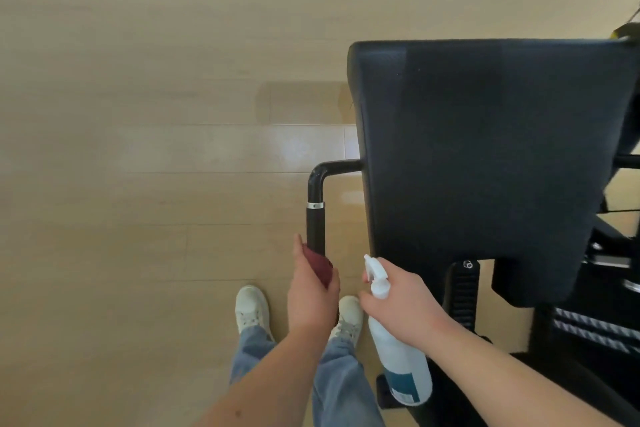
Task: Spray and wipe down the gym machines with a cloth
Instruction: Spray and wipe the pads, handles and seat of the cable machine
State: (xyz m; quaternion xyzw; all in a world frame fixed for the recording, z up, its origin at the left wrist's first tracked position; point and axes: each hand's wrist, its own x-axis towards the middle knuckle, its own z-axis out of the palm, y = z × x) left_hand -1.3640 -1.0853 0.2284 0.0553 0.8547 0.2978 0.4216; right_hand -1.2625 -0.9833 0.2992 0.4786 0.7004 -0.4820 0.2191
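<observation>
Curled fingers of the left hand (pixel 311 291) clamp a dark red cloth (pixel 320 265) against the near end of a black handle (pixel 316 222). The cloth shows only as a bunched patch between thumb and fingers, wrapped over the tip of the bar, and the hand covers the rest of it. Above the grip the handle runs straight up the frame, passes a thin silver ring (pixel 315 205), then bends right and goes in behind a large black pad (pixel 485 156).

Just right of that, the right hand (pixel 401 302) holds a white spray bottle (pixel 401 364) by the neck, fingers closed round it under the trigger head (pixel 374 269). The head points up and left, toward the handle and close beside the cloth hand without touching it. The bottle's body hangs down below the wrist, tilted, with a teal label (pixel 403 383) near its base. Whether a finger sits on the trigger cannot be told.

The pad fills the right half of the view, its textured face turned to the camera. Below it a ribbed black post (pixel 462 291) and more dark frame parts (pixel 595 322) of the machine show at the right edge.

Under both forearms are blue jeans (pixel 343 378) and two white shoes (pixel 251 308), standing on a pale wooden floor (pixel 138 149) that takes up the left side.
</observation>
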